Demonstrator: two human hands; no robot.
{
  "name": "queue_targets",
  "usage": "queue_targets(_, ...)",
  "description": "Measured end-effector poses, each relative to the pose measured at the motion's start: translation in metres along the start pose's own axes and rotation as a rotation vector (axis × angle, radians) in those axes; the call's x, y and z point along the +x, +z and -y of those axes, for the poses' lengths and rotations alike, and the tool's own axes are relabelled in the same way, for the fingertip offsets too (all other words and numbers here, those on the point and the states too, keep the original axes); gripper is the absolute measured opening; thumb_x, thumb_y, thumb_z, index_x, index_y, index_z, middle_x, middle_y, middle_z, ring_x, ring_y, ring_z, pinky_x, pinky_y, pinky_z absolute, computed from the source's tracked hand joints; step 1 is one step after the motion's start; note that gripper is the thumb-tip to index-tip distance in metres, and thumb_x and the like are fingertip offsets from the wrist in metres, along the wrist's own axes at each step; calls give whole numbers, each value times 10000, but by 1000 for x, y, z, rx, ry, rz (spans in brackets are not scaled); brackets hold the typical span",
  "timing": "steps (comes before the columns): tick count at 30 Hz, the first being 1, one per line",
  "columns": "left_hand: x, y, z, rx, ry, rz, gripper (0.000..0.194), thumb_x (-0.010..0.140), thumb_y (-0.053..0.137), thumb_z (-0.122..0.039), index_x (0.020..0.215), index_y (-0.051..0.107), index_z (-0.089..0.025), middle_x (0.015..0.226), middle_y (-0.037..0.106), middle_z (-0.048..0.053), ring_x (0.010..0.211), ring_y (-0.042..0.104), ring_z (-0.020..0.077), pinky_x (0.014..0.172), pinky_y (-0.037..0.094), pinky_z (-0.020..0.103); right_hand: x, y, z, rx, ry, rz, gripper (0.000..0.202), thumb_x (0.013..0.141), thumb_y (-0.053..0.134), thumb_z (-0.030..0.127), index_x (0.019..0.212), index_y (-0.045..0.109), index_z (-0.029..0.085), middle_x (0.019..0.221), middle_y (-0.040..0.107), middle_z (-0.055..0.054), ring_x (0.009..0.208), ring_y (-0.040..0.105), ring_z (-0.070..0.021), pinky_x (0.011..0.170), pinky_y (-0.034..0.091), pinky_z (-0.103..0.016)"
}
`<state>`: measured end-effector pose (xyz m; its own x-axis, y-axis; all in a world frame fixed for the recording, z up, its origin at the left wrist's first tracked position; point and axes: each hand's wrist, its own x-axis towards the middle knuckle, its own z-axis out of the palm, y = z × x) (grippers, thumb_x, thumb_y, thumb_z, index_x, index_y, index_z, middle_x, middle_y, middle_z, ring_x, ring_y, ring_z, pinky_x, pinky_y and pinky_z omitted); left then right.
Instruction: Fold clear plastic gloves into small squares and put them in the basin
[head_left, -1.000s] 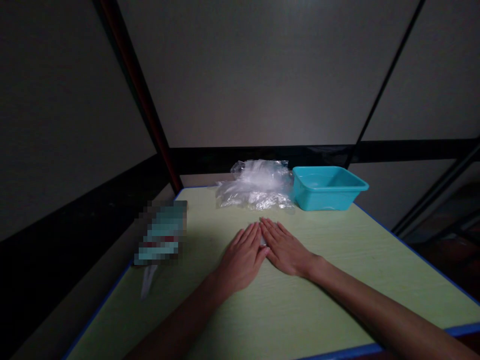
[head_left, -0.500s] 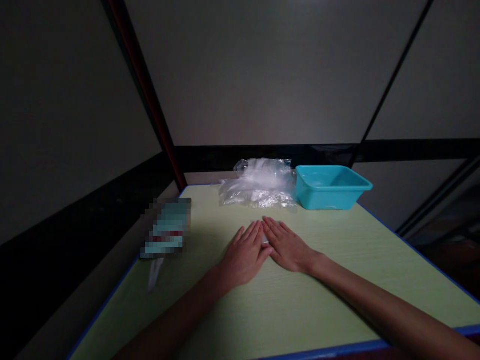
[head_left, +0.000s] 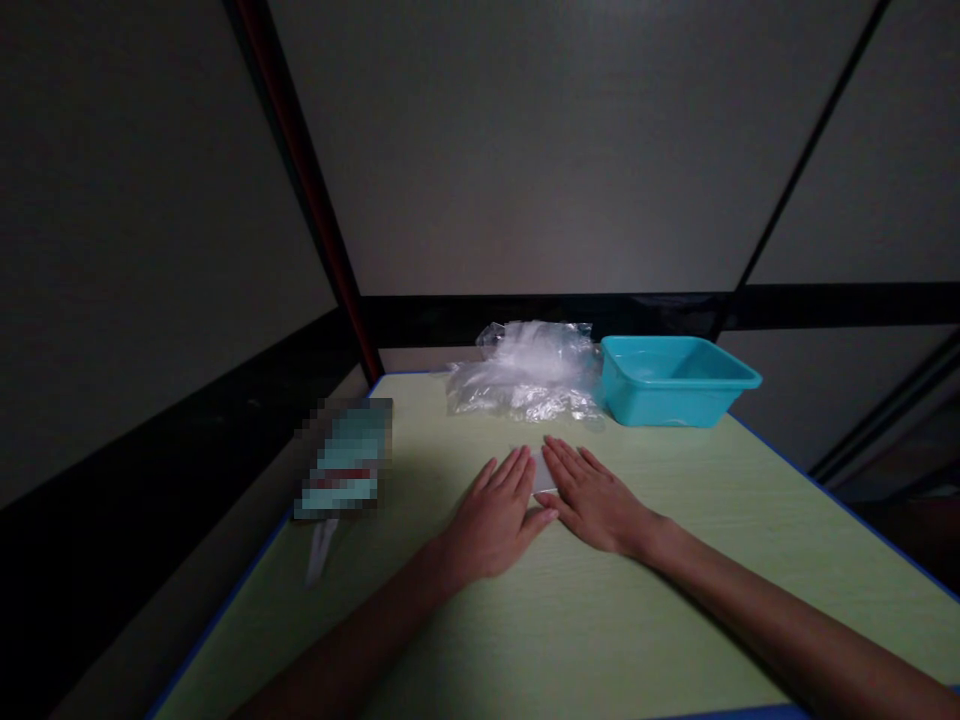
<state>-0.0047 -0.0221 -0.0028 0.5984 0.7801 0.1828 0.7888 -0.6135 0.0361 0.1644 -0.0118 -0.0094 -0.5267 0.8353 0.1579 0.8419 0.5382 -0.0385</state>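
My left hand [head_left: 496,515] lies flat near the middle of the table, fingers stretched forward and palm down. Beside it on the right, my right hand [head_left: 596,498] is also laid flat, its fingers pointing forward and to the left. A small flat whitish piece [head_left: 544,473] shows in the gap between the two hands. Fingers of both hands cover its sides, so its full shape and kind are hidden. The thumbs almost meet at its near edge.
Crumpled clear plastic bags [head_left: 529,375] lie at the back of the pale green table [head_left: 465,650]. Right of them stands a turquoise plastic basin [head_left: 671,400]. A blurred-out greenish item [head_left: 345,460] sits at the left edge, with a whitish strip [head_left: 321,550] below it.
My hands have moved slightly apart, and more of the whitish piece shows between them. The whole view has shifted a little, so things appear slightly further right.
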Motion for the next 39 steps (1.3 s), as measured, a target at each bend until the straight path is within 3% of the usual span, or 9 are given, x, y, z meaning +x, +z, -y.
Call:
queue_targets(7,-2,5,2,-3,-3,-51,647,840,196,-531,1294,268,-76,1382,233,135,1279,169,212,1020,218,380,-4,5,-3,46,39,-78,655,854,237,496,1319,240,36,1377,189,-171,1277,146,-223,1019,220,-402)
queue_targets(10,-3,4,2,-8,15,-74,660,833,203,-542,1302,253,-79,1389,216,131,1283,154,211,1021,218,368,-3,2,-2,42,-25,-107,622,866,248,448,1331,199,38,1392,134,-160,1285,88,-212,1027,205,-393)
queue_targets(19,-1,2,1,-20,36,-49,638,845,206,-519,1300,260,-74,1382,234,131,1276,182,203,1027,212,359,0,0,-3,13,-172,-48,601,882,221,429,1328,194,27,1392,136,-152,1284,86,-205,1039,191,-373)
queue_targets(39,0,2,1,-22,36,-38,620,839,245,-513,1291,275,-89,1374,255,137,1266,216,218,1018,226,373,2,-2,-4,32,-133,37,618,876,218,459,1320,230,29,1375,183,-163,1275,149,-210,1034,199,-369)
